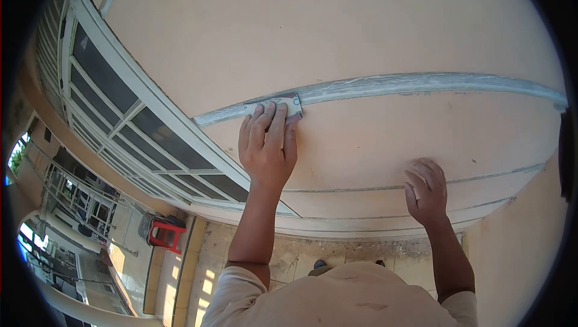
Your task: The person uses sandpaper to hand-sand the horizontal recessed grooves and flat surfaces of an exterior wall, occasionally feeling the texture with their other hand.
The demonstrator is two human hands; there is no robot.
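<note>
My left hand (269, 140) presses a folded sheet of sandpaper (293, 104), light on its upper face with a dark reddish edge, flat against a grey-white raised strip (385, 85) on the peach wall (361, 26). Its fingers lie together over the sheet. Lower and to the right, my right hand (428, 191) rests against the wall with its fingers spread and bent, holding nothing visible. A thin grey groove (481, 176) in the wall runs beside that hand.
A white-framed window with bars (144, 110) stands at the left. A red stool (166, 235) with something grey on it is at the lower left, near a tiled step (188, 267). Beneath the wall lies a stained tiled floor (289, 261). Railings show at far left.
</note>
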